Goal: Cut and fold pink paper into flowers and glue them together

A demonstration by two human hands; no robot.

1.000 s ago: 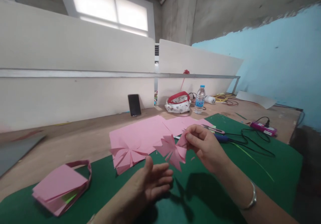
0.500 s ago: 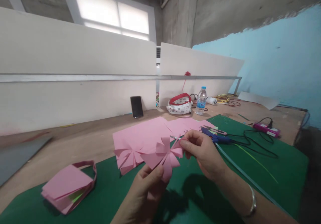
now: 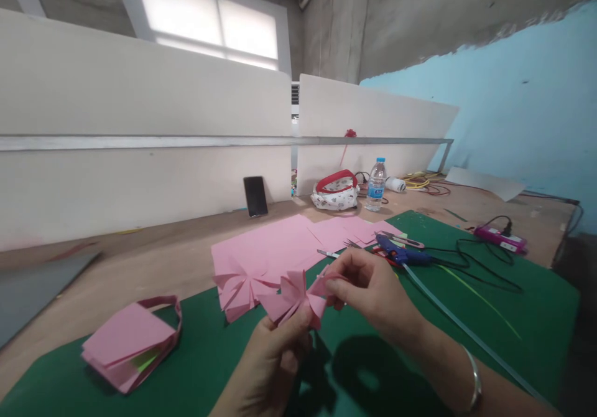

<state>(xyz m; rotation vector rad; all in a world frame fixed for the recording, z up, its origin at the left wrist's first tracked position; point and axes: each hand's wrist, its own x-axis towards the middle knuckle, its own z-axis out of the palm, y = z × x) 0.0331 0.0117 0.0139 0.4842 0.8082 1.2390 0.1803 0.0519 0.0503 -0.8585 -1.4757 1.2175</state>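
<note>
A pink paper flower [image 3: 293, 295] with several petals is held above the green mat [image 3: 205, 348]. My left hand [image 3: 280, 348] pinches it from below near its centre. The thumb and fingers of my right hand [image 3: 373, 289] are closed on a petal at its right side. Just behind and to the left, another pink paper flower [image 3: 242, 286] lies on pink sheets [image 3: 265, 243]. A blue glue gun [image 3: 403, 254] rests beyond my right hand, close to a pair of scissors [image 3: 329, 254] partly hidden by that hand.
A folded pink paper piece with a strip [image 3: 130, 339] lies at the left. Along the back stand a black phone [image 3: 255, 196], a white and red pouch [image 3: 334, 193] and a water bottle [image 3: 375, 185]. Cables run from a purple power strip [image 3: 501, 239] at the right.
The held flower has tilted and moved slightly left, with its petals turned differently. My right hand has shifted slightly left, still pinching a petal. The view has shifted a little.
</note>
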